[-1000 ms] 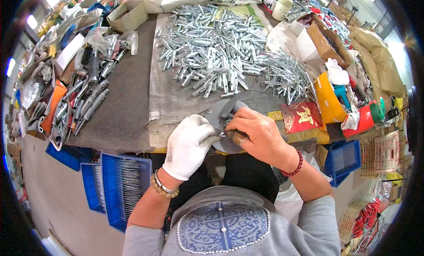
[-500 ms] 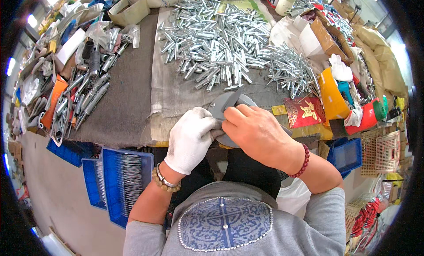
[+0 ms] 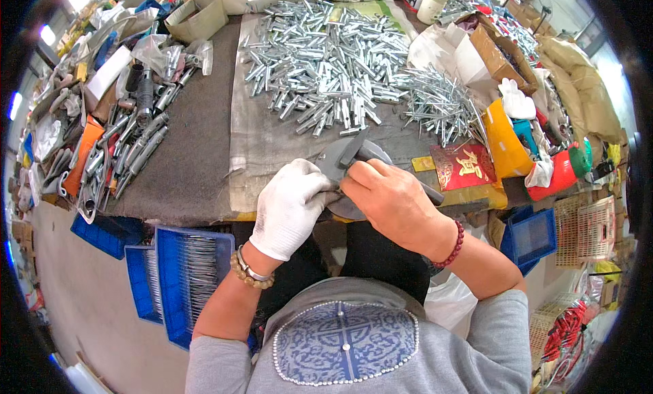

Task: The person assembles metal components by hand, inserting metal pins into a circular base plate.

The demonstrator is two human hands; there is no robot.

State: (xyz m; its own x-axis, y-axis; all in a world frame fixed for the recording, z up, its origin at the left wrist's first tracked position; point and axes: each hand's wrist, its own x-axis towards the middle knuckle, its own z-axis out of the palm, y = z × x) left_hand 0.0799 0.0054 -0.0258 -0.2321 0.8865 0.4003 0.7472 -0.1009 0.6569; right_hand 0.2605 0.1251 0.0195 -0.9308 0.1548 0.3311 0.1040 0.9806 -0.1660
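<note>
Hands meeting at frame centre, at the near edge of the workbench (image 3: 197,156). Left hand (image 3: 289,207), in a white knit glove, curling shut around the lower rim of a grey, curved metal piece (image 3: 333,159); beaded bracelet and metal band circling that wrist. Right hand (image 3: 391,200), bare, closing over the same piece from the right, fingers bent and pressing down on it, dark red bead bracelet sitting at the wrist. Dark grey bar-shaped tool (image 3: 367,152) poking out above the right knuckles, head pointing up and left; exact grip on it hidden under the fingers.

Lying above the hands, upper centre: heap of shiny silver metal tubes (image 3: 326,67), short and cylindrical, spreading across a pale crinkled sheet (image 3: 258,142). Sitting just right of that heap: bundle of thin silvery rods (image 3: 439,105). Resting right of the hands: red printed packet (image 3: 466,166), orange-yellow container (image 3: 503,139) beside it. Crowding the left edge of the dark felt-like bench top: grey pipes and fittings (image 3: 136,142). Hanging below the bench, lower left: blue plastic trays (image 3: 183,278) holding rows of slim metal pins. Filling the bottom of the frame: grey shirt with a blue patterned panel, blocking the bench underside.
</note>
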